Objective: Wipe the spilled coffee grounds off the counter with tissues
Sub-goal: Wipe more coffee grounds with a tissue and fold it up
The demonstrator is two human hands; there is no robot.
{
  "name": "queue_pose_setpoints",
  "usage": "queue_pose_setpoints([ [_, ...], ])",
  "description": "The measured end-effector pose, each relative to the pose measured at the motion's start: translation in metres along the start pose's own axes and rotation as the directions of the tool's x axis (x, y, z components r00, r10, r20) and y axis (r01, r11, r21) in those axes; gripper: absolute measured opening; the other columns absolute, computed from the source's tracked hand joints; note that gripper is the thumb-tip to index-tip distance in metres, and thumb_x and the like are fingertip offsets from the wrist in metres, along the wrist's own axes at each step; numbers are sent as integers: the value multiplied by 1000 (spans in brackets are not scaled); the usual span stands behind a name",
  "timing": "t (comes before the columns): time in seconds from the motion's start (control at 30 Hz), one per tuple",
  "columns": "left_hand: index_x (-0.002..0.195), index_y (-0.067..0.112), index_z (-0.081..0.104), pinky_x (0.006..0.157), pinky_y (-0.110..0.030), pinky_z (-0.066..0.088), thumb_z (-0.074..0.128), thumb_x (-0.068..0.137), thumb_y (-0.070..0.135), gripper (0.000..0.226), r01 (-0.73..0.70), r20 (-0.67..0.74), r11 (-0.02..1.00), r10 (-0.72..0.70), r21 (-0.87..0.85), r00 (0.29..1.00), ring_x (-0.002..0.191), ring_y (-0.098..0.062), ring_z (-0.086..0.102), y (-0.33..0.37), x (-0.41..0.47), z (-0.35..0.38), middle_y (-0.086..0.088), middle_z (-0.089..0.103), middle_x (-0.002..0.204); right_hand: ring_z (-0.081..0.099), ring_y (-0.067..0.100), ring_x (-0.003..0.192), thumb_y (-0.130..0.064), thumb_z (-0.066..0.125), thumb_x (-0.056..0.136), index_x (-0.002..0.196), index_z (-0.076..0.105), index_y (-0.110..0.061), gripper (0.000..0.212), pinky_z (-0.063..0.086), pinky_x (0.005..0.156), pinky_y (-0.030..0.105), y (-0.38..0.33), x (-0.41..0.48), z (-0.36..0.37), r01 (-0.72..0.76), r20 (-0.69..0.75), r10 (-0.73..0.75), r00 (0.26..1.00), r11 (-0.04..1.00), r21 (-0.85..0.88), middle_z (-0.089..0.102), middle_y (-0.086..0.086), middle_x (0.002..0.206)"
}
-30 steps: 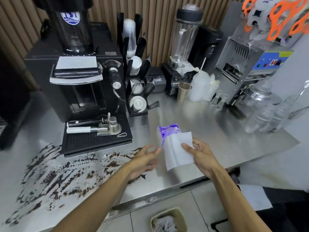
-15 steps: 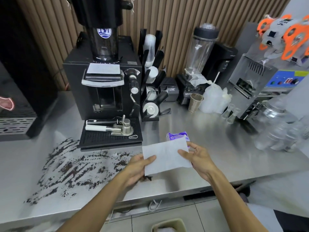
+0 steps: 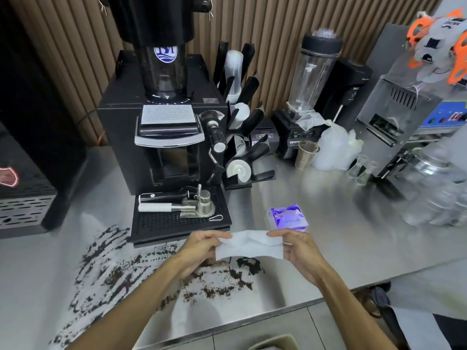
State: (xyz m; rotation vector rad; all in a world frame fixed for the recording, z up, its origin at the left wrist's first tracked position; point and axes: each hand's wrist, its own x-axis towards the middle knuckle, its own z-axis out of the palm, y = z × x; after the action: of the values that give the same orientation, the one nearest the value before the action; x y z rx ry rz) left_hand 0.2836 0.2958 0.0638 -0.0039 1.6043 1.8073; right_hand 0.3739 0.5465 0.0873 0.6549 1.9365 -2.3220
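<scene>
Coffee grounds (image 3: pixel 131 269) spread across the left and middle of the desk (image 3: pixel 341 248). The left hand (image 3: pixel 202 246) pinches one end of the tissue (image 3: pixel 250 245) and the right hand (image 3: pixel 298 248) pinches the other, just above the spill. It is best to fold it into a pad, then sweep the grounds together.

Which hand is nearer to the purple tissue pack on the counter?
Right. The right hand sits just in front of the tissue pack; the left hand is farther left, across the tissue both hands pinch.

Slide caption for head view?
A white tissue held between left hand and right hand above spilled coffee grounds on the steel counter.
</scene>
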Motion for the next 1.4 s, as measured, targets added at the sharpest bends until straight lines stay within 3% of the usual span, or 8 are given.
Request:
queue_pose_setpoints([
  [0.1,101,3,74,93,-45,54,69,83,14,22,-29,50,1000,28,9,998,105,-30,67,7,8,-17,-14,69,116,66,39,98,-9,44,95,104,71,4,31,53,86,43,2,10,12,-26,7,26,1000,999,45,69,23,109],
  [0.3,98,29,75,76,-18,50,77,80,17,22,-137,-6,923,150,359,989,104,-6,62,22,21,-41,13,64,116,69,32,96,10,65,83,109,67,0,27,57,82,42,15,27,32,56,-48,-56,997,998,-3,68,25,110],
  [0.43,111,21,67,73,-29,57,76,79,4,37,-113,20,972,111,208,994,95,-18,71,23,26,-53,1,71,112,69,33,99,12,66,81,116,64,-8,40,57,83,43,21,32,41,49,-69,-46,997,997,51,70,23,107],
  [0.67,99,14,77,44,-12,38,65,88,2,20,-35,-21,944,44,328,999,56,-5,51,19,29,-60,-7,71,99,66,35,106,18,46,85,90,65,18,20,47,102,46,30,31,46,-7,-147,17,989,997,71,70,25,104],
  [0.87,91,17,79,61,-18,48,80,76,21,16,-67,38,949,58,307,998,77,-13,63,21,29,-54,5,76,91,69,20,100,-3,78,75,92,75,4,18,51,91,26,25,26,41,4,-105,-14,994,995,-98,74,13,99],
  [1.1,108,15,73,66,-20,55,74,84,16,24,-332,156,482,369,811,916,75,-9,62,-1,44,-36,5,69,105,50,4,52,-10,85,70,70,74,-28,21,39,54,16,54,49,31,181,-26,-289,957,664,-726,72,-10,73],
  [1.27,122,9,65,94,-27,49,56,98,17,27,-340,286,107,343,934,895,105,-16,59,-11,60,-26,-4,63,119,60,2,74,-7,71,83,85,74,-19,13,42,68,10,56,71,30,313,102,-409,907,489,-814,69,-8,85],
  [1.4,116,4,62,84,-34,53,51,99,14,23,-292,263,32,350,956,899,98,-19,62,-18,70,-22,-8,60,115,63,9,82,-7,72,83,102,75,-9,20,42,80,3,54,98,24,357,226,-371,901,336,-872,69,1,99],
])
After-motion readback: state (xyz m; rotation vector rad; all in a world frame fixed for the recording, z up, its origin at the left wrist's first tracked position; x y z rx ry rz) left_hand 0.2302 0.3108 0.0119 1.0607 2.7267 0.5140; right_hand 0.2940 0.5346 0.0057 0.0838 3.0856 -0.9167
